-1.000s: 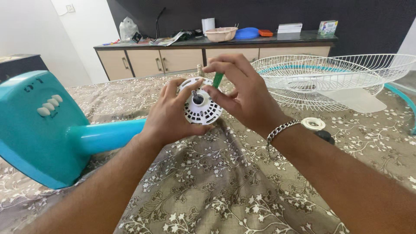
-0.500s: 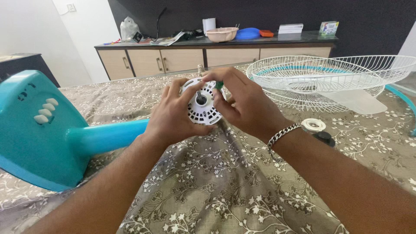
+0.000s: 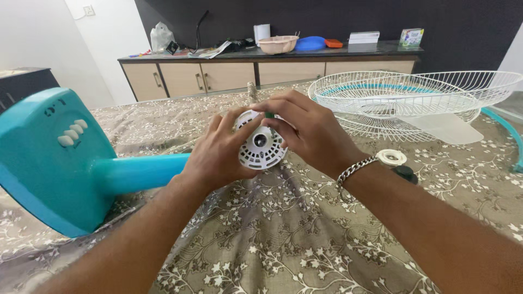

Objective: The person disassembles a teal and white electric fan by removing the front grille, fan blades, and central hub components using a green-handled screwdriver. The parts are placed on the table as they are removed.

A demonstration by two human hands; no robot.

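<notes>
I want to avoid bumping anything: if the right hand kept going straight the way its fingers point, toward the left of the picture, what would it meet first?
The right hand already touches the white vented motor housing, pinching a small green part at its top edge. Going on leftward, it would likely meet the left hand gripping the housing's other side.

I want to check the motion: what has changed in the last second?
The right hand came down toward the white motor housing; its green tool, standing clear before, now shows only a tip. The left hand keeps its grip on the housing. The teal base and grilles stayed.
</notes>
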